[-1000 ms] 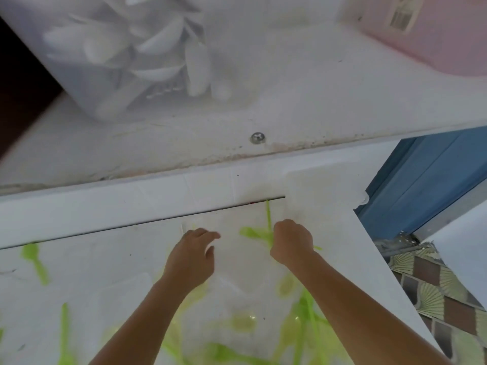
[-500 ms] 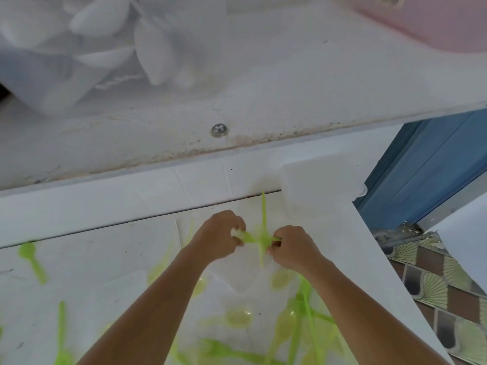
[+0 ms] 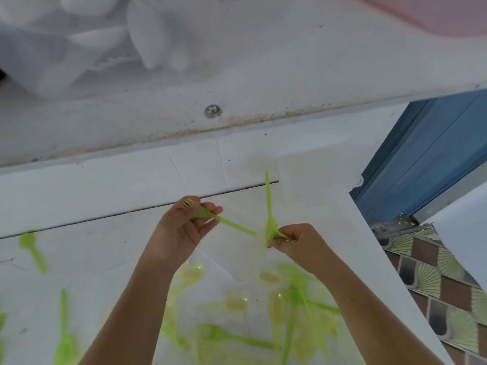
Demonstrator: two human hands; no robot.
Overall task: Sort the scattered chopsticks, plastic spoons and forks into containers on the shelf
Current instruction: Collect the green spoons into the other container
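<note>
At the far left a green spoon (image 3: pixel 33 248) lies on the white table (image 3: pixel 105 259). Nearer the bottom edge lies a second green piece (image 3: pixel 64 335), too blurred to tell fork from spoon. Above them, on the shelf (image 3: pixel 263 75), stands a clear container (image 3: pixel 66 69) with white spoons (image 3: pixel 150 40) inside. A screw (image 3: pixel 213 111) sits in the shelf's front edge. The left hand (image 3: pixel 181 230) grips a green fork (image 3: pixel 232 223) near its head: the fingers curl round it, the tines poke out past the knuckles and the handle runs rightward. The handle's tip ends just beside the right hand (image 3: pixel 297 243), whose thumb and fingertips pinch another green utensil (image 3: pixel 269 227) by its wide end, handle pointing up toward the shelf. Under both forearms lies a pile of green and yellowish spoons and forks (image 3: pixel 290 306). At the right edge — a blue panel (image 3: pixel 434 159) and patterned floor tiles (image 3: pixel 434 280).
</note>
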